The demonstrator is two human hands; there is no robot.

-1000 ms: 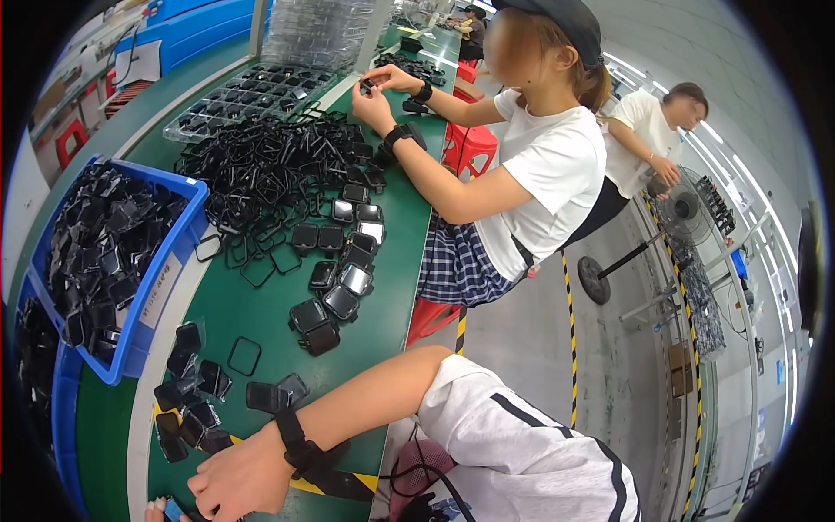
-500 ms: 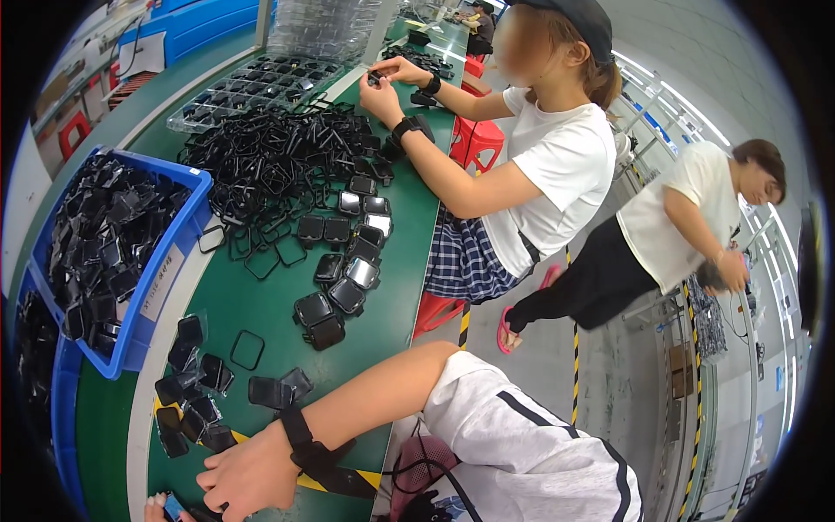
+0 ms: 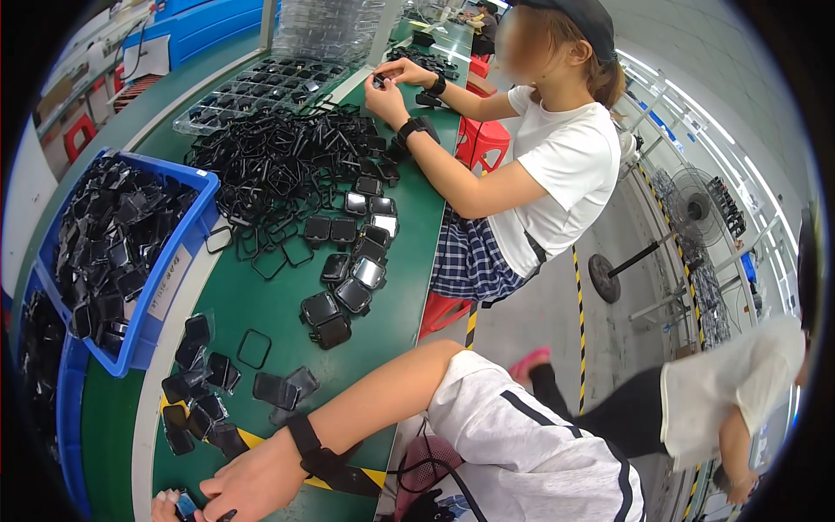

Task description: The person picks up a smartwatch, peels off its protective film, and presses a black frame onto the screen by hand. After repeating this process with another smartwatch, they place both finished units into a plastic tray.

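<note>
My right hand [image 3: 252,483], a black strap around its wrist, reaches over the table's near end. Its fingers are bent closed, with a bit of something dark between them that I cannot make out. Beside it at the lower edge, only the fingertips of my left hand [image 3: 163,506] show, closed on a small glossy piece with a bluish face [image 3: 185,505]. Close by lie several black square pieces in clear film [image 3: 202,413], two more dark square pieces [image 3: 277,390] and a thin black square frame [image 3: 254,349].
Blue bins [image 3: 130,358] of dark wrapped pieces stand at left. Beyond lie a heap of black frames [image 3: 278,157], a row of glossy square casings [image 3: 352,294] and a clear tray [image 3: 196,122]. A seated co-worker [image 3: 557,157] handles a small part; another person [image 3: 722,391] stands behind.
The person behind has moved nearer along the aisle, uncovering a standing fan. My hands stay close together at the lower edge, with the bluish piece slightly shifted. The view has shifted slightly.
</note>
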